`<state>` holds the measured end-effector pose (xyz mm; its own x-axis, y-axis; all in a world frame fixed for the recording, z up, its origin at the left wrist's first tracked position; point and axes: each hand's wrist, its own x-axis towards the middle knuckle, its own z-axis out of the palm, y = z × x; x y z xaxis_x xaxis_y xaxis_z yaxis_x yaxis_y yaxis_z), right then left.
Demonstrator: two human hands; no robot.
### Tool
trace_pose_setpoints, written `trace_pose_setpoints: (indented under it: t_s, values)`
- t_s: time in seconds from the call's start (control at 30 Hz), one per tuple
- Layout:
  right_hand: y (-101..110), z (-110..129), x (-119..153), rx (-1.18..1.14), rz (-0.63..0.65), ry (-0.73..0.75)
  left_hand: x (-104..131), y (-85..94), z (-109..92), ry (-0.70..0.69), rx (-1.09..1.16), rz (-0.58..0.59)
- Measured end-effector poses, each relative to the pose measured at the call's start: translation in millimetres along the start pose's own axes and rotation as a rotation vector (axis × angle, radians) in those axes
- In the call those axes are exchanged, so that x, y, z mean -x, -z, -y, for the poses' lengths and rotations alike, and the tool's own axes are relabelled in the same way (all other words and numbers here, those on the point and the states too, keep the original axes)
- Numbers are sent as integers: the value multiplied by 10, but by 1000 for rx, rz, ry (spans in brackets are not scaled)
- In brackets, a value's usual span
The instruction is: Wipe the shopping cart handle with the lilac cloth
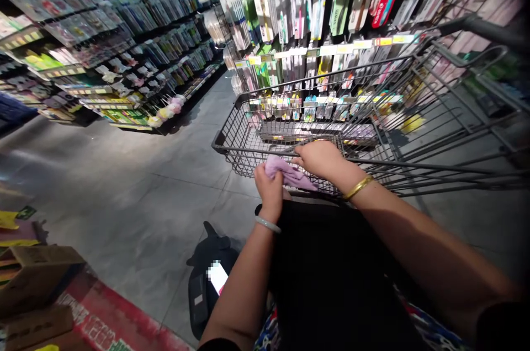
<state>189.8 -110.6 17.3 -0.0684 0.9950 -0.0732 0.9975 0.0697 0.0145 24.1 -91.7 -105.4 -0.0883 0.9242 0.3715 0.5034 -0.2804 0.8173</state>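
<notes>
Closed fingers of the left hand (271,188) bunch a lilac cloth (292,174) at 12 o'clock, apparently keeping its folds gathered beside the wire shopping cart (216,145), while the right hand (321,159) curls at the rim, its grip unclear.

The cart (285,150) looks like dark metal wire with a dull sheen. My left grip (271,182) holds soft, matt lilac cloth (285,170). The floor (124,185) is smooth grey with a faint gloss. Clear plastic packs (314,3) shine on the far racks; the near-left box (39,268) is matt cardboard.
</notes>
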Motion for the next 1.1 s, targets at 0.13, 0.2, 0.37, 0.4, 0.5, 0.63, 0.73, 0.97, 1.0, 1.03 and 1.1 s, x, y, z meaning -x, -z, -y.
trace_pose_setpoints:
  t_s: [0.13, 0.2, 0.37, 0.4, 0.5, 0.63, 0.73, 0.97, 1.0, 1.03, 1.1]
  values:
    - [12, -169, 210, 20, 38, -40, 85, -112, -67, -18, 26, -8]
    - [-13, -281, 362, 37, 22, -76, 274, -255, -189, -101, 57, 83]
    - [-39, -587, 817, 99, -77, -136, 373, -299, -444, -362, 149, 289]
    - [-35, -654, 905, 116, -90, -143, 316, -250, -466, -320, 148, 234]
    - [-41, -839, 1116, 147, -115, -193, 193, -157, -506, -171, 127, 64]
    - [-147, -939, 1221, 136, -201, -252, 374, -345, -572, -265, 96, 187]
    - [-252, -921, 1213, 109, -314, -225, 569, -525, -660, -414, 83, 320]
    - [-343, -927, 1201, 45, -459, -176, 440, -458, -968, -509, 59, 229]
    - [-348, -929, 1198, 41, -467, -171, 435, -463, -993, -490, 45, 195]
    - [-354, -929, 1194, 41, -474, -170, 450, -483, -1008, -484, 23, 201]
    - [-370, -925, 1185, 43, -487, -172, 523, -555, -1017, -511, -40, 329]
